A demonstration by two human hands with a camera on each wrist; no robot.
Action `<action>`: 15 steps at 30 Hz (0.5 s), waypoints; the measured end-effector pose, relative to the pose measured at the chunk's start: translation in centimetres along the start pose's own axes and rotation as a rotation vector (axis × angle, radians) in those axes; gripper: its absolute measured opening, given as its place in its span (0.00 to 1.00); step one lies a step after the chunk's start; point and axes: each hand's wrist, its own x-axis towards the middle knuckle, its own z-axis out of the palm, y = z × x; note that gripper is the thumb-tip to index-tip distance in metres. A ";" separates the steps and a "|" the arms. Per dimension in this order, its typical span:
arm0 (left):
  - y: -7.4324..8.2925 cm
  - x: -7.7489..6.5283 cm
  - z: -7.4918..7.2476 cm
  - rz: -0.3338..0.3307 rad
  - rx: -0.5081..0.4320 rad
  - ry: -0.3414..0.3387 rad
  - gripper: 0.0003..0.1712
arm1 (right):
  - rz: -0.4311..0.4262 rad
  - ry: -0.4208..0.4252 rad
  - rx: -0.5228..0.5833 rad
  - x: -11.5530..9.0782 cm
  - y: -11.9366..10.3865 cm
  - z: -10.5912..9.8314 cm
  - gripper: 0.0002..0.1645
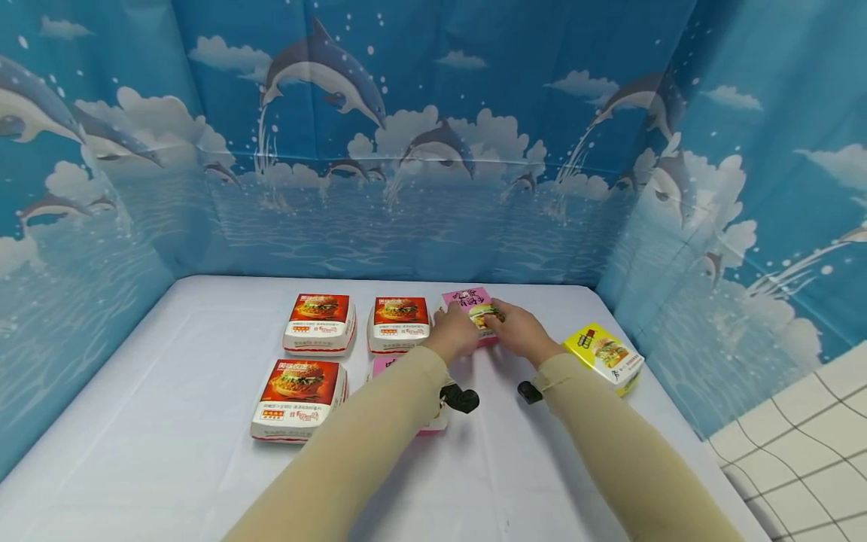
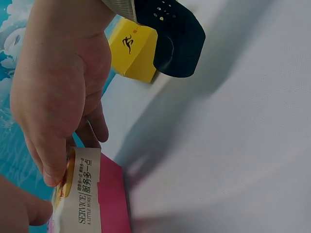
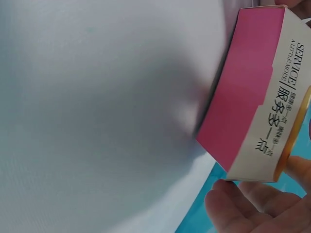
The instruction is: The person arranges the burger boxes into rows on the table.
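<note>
At the table's far side, a pink burger box [image 1: 467,298] is held between both hands, one at each side. My left hand [image 1: 455,332] grips its left side; in the left wrist view only part of that hand [image 2: 19,204] shows. My right hand [image 1: 521,331] holds the right side, thumb on the top edge and fingers at the side, as the right wrist view shows. The box's pink base [image 3: 243,82] faces me and sits on or close to the white table; I cannot tell which. Below the left forearm, another pink burger box [image 1: 384,364] is mostly hidden.
Three red-and-white burger boxes stand on the left: back left [image 1: 317,324], back middle [image 1: 400,325] and front left [image 1: 300,399]. A yellow burger box [image 1: 605,357] sits angled near the right edge of the white table [image 1: 149,421]. Dolphin-print curtains [image 1: 420,218] border the back and sides.
</note>
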 end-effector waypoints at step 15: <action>-0.1 -0.1 0.3 -0.036 -0.039 0.013 0.40 | -0.009 -0.001 -0.022 -0.1 0.4 0.3 0.39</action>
